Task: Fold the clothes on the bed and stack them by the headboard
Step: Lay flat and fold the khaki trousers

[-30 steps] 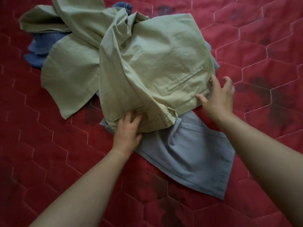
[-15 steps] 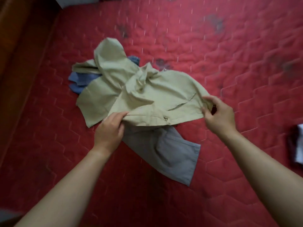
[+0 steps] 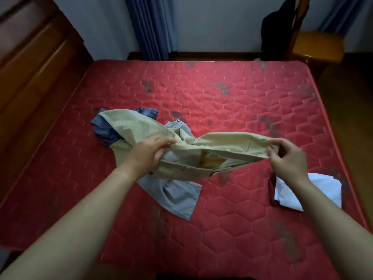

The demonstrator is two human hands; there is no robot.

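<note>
Lifting khaki trousers off bed now, they lay flat a second ago | left hand, right hand both pinched waistband | folding barely started

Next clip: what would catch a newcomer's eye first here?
Two bare hands, left hand and right hand, hold the waistband of beige cotton trousers above the middle of a red quilted mattress. Grey-blue trousers lie under them, and a white folded garment sits near the right edge.
</note>
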